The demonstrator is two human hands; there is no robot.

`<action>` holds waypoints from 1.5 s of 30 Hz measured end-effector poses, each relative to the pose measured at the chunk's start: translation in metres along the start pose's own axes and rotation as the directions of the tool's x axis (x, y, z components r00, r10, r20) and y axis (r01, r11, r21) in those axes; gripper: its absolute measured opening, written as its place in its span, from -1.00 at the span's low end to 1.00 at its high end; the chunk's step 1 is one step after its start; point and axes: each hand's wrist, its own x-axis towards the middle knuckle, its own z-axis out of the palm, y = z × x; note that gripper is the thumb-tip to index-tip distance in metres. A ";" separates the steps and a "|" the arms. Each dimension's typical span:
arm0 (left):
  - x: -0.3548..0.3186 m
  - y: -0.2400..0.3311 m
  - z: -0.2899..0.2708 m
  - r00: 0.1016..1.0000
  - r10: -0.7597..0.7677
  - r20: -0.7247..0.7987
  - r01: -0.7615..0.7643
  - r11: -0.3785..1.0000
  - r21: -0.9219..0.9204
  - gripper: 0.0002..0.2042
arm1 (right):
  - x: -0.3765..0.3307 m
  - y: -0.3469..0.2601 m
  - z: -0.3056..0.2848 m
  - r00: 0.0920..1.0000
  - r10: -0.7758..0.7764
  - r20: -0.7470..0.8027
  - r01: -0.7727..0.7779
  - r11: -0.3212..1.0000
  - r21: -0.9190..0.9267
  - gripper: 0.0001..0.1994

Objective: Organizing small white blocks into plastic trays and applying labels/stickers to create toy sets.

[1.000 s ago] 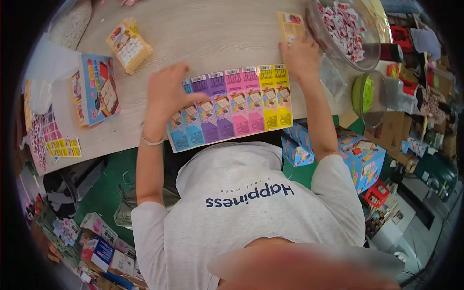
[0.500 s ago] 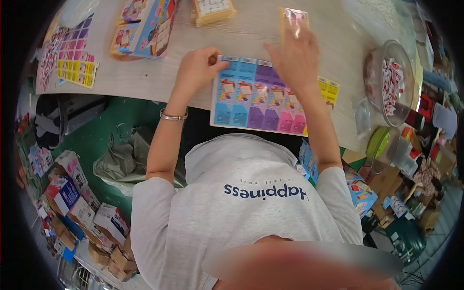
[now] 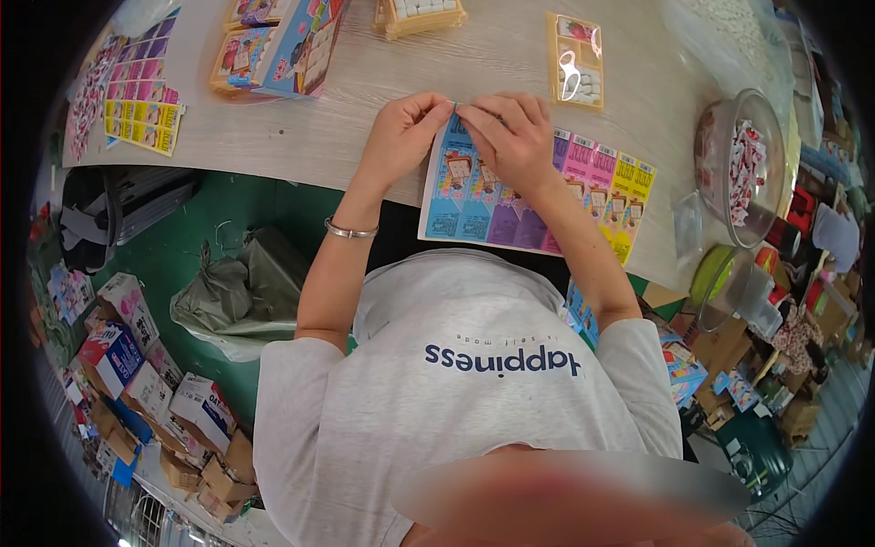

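Note:
A sheet of stickers (image 3: pixel 456 196) with blue, purple, pink and yellow columns lies at the table's near edge and overhangs it. My left hand (image 3: pixel 406 139) pinches at the sheet's upper left corner, thumb and forefinger closed. Right beside it, my right hand (image 3: pixel 512 137) has its fingertips pressed together at the same corner and covers part of the upper sheet. The fingertips nearly meet, and any small piece between them is too small to make out. Beyond my right hand lies a yellow tray pack (image 3: pixel 576 62) in clear wrap, with white pieces inside.
A display box (image 3: pixel 296 50) with similar packs stands at the back left, near another sticker sheet (image 3: pixel 146 87). Another yellow pack (image 3: pixel 421 20) sits at the far edge of view. To the right is a clear round tub (image 3: pixel 746 169) holding small red-and-white wrapped pieces. Cartons (image 3: pixel 118 356) fill the floor at left.
My right hand has left the wrapped tray pack and come left to the sheet's corner, beside my left hand. The pack stays lying on the table.

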 end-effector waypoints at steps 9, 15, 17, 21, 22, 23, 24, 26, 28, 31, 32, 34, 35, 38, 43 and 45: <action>-0.003 0.007 0.019 0.860 0.484 -0.162 -0.135 0.521 0.843 -0.87 | 0.034 -0.049 -0.164 0.722 -0.295 0.626 -0.294 0.688 0.664 -0.96; 0.003 0.039 0.027 0.834 0.546 0.081 -0.155 0.091 0.984 -0.53 | 0.040 0.035 -0.199 0.622 0.673 0.401 -0.730 0.311 0.609 -0.88; 0.008 0.062 0.036 0.891 0.436 0.125 -0.368 0.535 0.761 -0.44 | 0.038 0.081 -0.179 0.589 0.716 0.375 -0.774 0.366 0.517 -0.83; 0.046 0.081 0.057 0.904 -0.079 0.420 0.312 0.795 -0.521 -0.43 | 0.032 0.116 -0.141 0.553 0.745 0.374 -0.759 0.265 0.594 -0.77; 0.057 0.081 0.063 0.908 -0.071 0.414 0.301 0.797 -0.524 -0.43 | 0.031 0.122 -0.135 0.549 0.750 0.369 -0.749 0.245 0.615 -0.77; 0.066 0.078 0.070 0.936 -0.161 0.313 0.257 0.920 -0.295 -0.50 | 0.028 0.127 -0.132 0.554 0.744 0.374 -0.748 0.247 0.616 -0.77; 0.075 0.074 0.075 0.957 -0.221 0.188 0.231 0.972 -0.037 -0.55 | 0.025 0.130 -0.129 0.539 0.766 0.350 -0.742 0.234 0.629 -0.77; 0.091 0.067 0.082 0.983 -0.159 0.094 0.147 0.982 0.121 -0.59 | 0.019 0.138 -0.124 0.519 0.789 0.327 -0.734 0.216 0.643 -0.76; 0.108 0.063 0.087 0.996 -0.089 0.016 0.080 0.954 0.288 -0.63 | 0.014 0.150 -0.115 0.480 0.827 0.292 -0.769 0.236 0.594 -0.73; 0.134 0.063 0.095 0.997 0.015 -0.080 0.027 0.866 0.500 -0.63 | 0.009 0.166 -0.099 0.431 0.870 0.240 -0.806 0.252 0.535 -0.69; 0.140 0.063 0.096 0.994 0.017 -0.105 0.050 0.800 0.599 -0.63 | 0.009 0.169 -0.096 0.427 0.871 0.241 -0.807 0.246 0.537 -0.69; 0.147 0.061 0.097 0.992 0.018 -0.128 0.076 0.720 0.690 -0.63 | 0.007 0.174 -0.091 0.417 0.877 0.237 -0.796 0.226 0.562 -0.67; 0.148 0.063 0.096 0.992 -0.047 -0.114 0.110 0.754 0.648 -0.63 | 0.006 0.175 -0.089 0.415 0.878 0.239 -0.796 0.223 0.563 -0.67; 0.154 0.058 0.091 0.988 -0.121 -0.093 0.153 0.801 0.579 -0.61 | 0.005 0.178 -0.086 0.408 0.879 0.247 -0.794 0.208 0.572 -0.67; 0.157 0.056 0.102 0.985 -0.084 -0.148 0.169 0.588 0.791 -0.53 | -0.005 0.187 -0.075 0.454 0.875 0.167 -0.857 0.379 0.349 -0.62; 0.151 0.053 0.106 0.964 0.168 -0.204 0.118 0.419 0.900 -0.47 | 0.003 0.177 -0.079 0.473 0.868 0.149 -0.875 0.442 0.199 -0.56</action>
